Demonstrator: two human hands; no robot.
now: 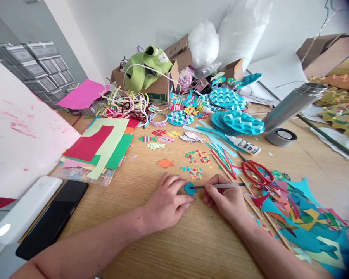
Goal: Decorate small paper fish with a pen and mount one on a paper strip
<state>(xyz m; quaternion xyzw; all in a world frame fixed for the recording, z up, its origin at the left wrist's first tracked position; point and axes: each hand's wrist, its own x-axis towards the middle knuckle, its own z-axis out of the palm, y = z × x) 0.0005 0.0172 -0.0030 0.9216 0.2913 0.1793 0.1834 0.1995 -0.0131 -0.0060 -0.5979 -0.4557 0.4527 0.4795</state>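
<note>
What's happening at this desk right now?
A person is working on a small blue paper piece. The right hand grips a slim grey pencil-like tool, its tip at the blue piece, while the left hand lies palm down, fingers at the piece's edge. An orange paper fish lies just beyond the left hand. To the right, red-handled scissors lie beside a heap of paper scraps. Neither hand is on the scissors.

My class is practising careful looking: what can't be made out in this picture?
Head view: blue paper piece, edge partly hidden by the left hand.
Head view: white bottle, print too small to read.
Head view: cardboard box, contents largely hidden by the green cloth.
</note>
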